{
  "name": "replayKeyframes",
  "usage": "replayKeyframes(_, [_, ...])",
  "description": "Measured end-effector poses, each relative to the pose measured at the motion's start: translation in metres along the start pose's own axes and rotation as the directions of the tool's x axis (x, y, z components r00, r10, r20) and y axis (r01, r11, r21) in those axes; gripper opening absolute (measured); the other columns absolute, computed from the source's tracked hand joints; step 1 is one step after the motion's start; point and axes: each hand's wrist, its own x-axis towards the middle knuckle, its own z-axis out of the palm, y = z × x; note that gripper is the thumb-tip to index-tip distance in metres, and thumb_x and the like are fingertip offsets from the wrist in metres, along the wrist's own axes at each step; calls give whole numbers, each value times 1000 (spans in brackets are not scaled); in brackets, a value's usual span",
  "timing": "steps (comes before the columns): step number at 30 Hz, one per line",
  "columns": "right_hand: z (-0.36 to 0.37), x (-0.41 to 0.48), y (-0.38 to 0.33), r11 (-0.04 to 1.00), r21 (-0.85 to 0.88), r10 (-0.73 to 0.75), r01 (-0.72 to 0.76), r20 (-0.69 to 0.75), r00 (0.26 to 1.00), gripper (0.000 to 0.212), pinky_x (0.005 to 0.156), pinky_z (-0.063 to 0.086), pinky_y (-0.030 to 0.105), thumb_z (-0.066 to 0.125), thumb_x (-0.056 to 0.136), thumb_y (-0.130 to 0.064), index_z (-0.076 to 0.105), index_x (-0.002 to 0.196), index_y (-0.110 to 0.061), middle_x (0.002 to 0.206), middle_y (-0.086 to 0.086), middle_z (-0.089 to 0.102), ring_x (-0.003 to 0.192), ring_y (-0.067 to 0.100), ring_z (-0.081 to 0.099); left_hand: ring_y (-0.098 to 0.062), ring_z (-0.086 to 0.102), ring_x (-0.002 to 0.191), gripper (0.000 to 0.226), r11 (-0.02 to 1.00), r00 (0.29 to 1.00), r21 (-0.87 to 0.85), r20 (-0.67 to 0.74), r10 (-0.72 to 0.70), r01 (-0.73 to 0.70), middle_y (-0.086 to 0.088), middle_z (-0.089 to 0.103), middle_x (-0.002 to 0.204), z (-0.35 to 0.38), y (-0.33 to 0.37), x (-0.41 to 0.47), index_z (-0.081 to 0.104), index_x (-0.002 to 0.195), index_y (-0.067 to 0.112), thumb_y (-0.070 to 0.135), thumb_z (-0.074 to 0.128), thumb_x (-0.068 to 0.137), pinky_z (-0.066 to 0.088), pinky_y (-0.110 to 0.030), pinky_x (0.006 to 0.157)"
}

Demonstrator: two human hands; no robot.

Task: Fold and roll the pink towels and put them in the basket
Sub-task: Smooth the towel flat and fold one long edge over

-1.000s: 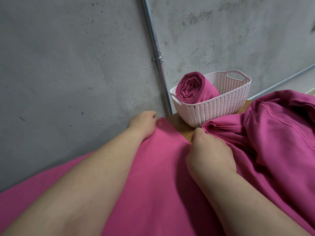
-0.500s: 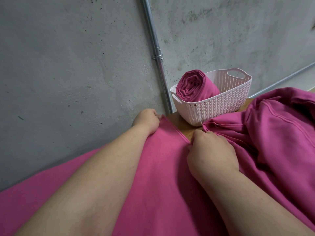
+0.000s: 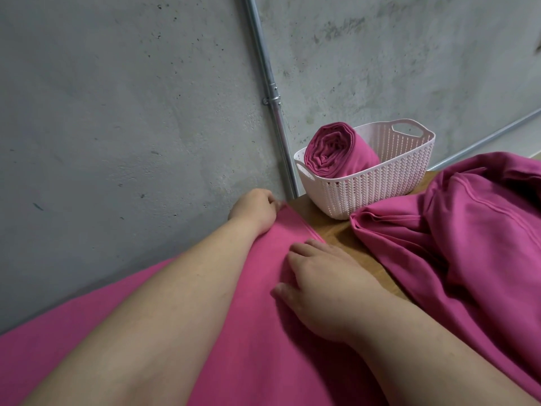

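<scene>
Flat towel (image 3: 263, 332), lower centre: right hand (image 3: 319, 285), pinching earlier, is now pressing spread on it; left hand (image 3: 254, 208) is pinching its far corner. Smoothing is probably starting. Basket (image 3: 380, 183), upper right, is holding 1 rolled towel (image 3: 336, 150).

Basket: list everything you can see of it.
The basket is pale pink-white plastic with slotted, weave-patterned walls, a smooth rim and a cut-out handle at each end. It stands upright on the wooden table by the concrete wall. One rolled pink towel lies in its left end as seen, spiral end poking above the rim. The loose towel heap lies just beside its front.
</scene>
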Motion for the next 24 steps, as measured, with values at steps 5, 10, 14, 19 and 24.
replayKeyframes(5, [2, -4, 8, 990, -87, 127, -115, 148, 981, 92, 125, -5, 45, 19, 96, -74, -5, 161, -14, 169, 4, -10, 155, 19, -14, -24, 57, 72, 44, 998, 998, -31, -34, -49, 48, 0, 59, 70, 0, -1, -3, 54, 68, 19, 52, 57, 96, 37, -31, 64])
replayKeyframes(10, [4, -3, 9, 983, -101, 166, -150, 165, 972, 95, 124, -6, 47, 15, 94, -77, -11, 160, -14, 168, 3, -15, 154, 19, -18, -25, 59, 79, 41, 999, 999, 42, -35, -25, 26, 1, 60, 76, -7, 3, -10, 54, 74, 20, 55, 56, 96, 40, -32, 65])
replayKeyframes(14, [3, -3, 9, 983, -107, 166, -150, 166, 972, 96, 125, -5, 47, 16, 94, -77, -10, 160, -12, 169, 4, -14, 154, 20, -16, -26, 61, 94, 20, 996, 998, 72, -48, -51, 55, 0, 67, 98, -27, -25, -22, 58, 89, 23, 42, 56, 97, 45, -34, 77])
replayKeyframes(19, [3, -3, 7, 982, -119, 167, -148, 174, 971, 95, 125, -5, 48, 16, 94, -77, -9, 160, -12, 169, 4, -14, 154, 19, -17, -21, 63, 88, 26, 991, 986, -32, 108, -125, 129, 7, 63, 77, -60, -78, -43, 62, 72, 22, 32, 62, 97, 37, -29, 70])
replayKeyframes(24, [2, -3, 6, 980, -124, 174, -153, 178, 969, 95, 124, -5, 47, 15, 94, -77, -9, 160, -14, 168, 3, -15, 154, 18, -18, -19, 60, 86, 23, 995, 990, 60, 112, -86, 79, 4, 65, 84, -52, -89, -51, 60, 76, 25, 31, 61, 99, 39, -28, 73])
